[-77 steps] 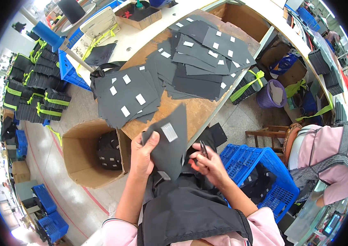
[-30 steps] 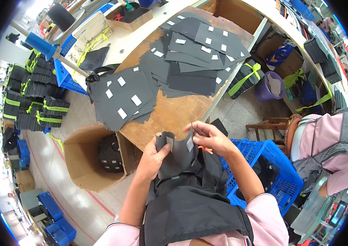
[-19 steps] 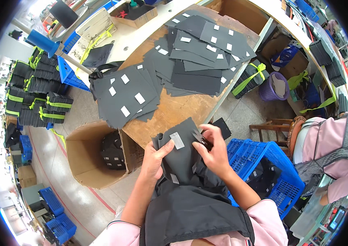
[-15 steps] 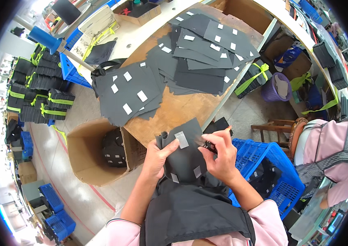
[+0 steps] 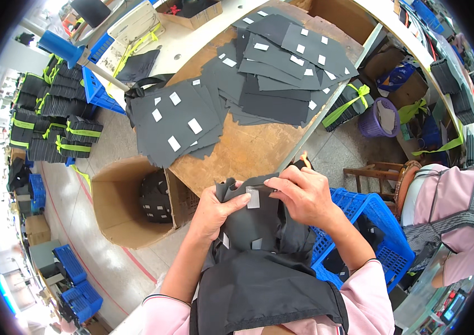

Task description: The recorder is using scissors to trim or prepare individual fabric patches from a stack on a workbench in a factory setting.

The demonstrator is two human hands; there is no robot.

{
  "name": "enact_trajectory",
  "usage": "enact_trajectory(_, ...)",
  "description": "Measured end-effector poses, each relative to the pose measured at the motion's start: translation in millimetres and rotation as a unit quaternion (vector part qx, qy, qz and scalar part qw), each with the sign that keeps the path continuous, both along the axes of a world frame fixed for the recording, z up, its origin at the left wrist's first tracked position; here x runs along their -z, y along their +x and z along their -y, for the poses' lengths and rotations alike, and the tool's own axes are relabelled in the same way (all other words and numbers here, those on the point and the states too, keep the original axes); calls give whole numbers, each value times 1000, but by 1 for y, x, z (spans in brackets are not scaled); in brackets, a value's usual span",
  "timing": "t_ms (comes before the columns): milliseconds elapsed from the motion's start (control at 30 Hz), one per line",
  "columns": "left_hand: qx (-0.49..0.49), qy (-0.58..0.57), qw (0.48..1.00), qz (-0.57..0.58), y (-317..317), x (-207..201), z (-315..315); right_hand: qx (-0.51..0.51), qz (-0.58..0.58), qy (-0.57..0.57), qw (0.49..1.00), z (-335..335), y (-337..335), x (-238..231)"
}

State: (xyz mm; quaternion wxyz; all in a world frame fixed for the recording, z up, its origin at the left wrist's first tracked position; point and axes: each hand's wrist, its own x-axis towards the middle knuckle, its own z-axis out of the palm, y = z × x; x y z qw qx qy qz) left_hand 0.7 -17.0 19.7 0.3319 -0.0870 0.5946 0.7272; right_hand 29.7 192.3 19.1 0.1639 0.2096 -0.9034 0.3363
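Both the left hand (image 5: 214, 211) and the right hand (image 5: 304, 192) pinch the top edge of a dark fabric piece (image 5: 251, 223) with its white patch (image 5: 253, 197), held just off the table's (image 5: 248, 151) near edge, apparently mid-fold; next likely needs a steady crease.

**Matt black cloth, bare wood, cardboard and plastic**

The black fabric piece (image 5: 254, 223) looks like matt woven cloth with a pale, smooth rectangular patch. The cut fabric panels (image 5: 178, 120) on the table are equally matt. The wooden table (image 5: 248, 151) is bare, rough and scuffed. The cardboard box (image 5: 114, 206) is dull brown; the blue plastic crate (image 5: 379, 234) is slightly glossy.
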Motion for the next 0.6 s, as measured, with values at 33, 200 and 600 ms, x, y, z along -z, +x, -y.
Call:
enact_trajectory(33,5,4,1000,1,0,1,0,-8,11,21,1000,-1,-1,-2)
enact_trajectory(200,-8,4,1000,26,0,1,-1,-39,-10,-50,998,-10,-3,11)
enact_trajectory(600,21,-20,999,36,-2,0,0,-73,63,-13,995,-12,-9,0)
